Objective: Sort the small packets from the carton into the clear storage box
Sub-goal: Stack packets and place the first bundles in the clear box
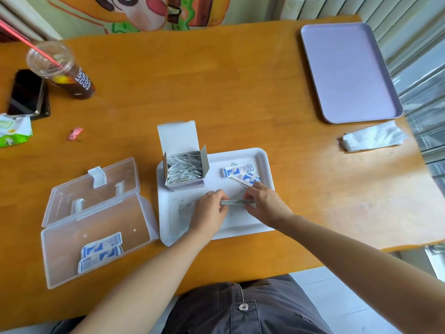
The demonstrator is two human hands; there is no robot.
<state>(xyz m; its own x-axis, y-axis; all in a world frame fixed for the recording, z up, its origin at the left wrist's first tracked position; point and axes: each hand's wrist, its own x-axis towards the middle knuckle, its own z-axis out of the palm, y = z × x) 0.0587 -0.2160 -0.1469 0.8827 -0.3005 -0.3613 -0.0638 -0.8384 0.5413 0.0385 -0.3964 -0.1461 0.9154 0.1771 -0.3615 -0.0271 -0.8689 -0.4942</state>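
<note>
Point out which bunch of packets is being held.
The edge-on stack pinched between the left hand and right hand over the white tray. Others sit in the carton, the clear storage box, and as loose packets farther back on the tray.

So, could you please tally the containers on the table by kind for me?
Trays: 2, white tray and lilac tray
Clear storage box: 1
Carton: 1
Cup: 1
Total: 5

carton (184, 170) on tray (261, 156), storage box (96, 227) left of it
</note>
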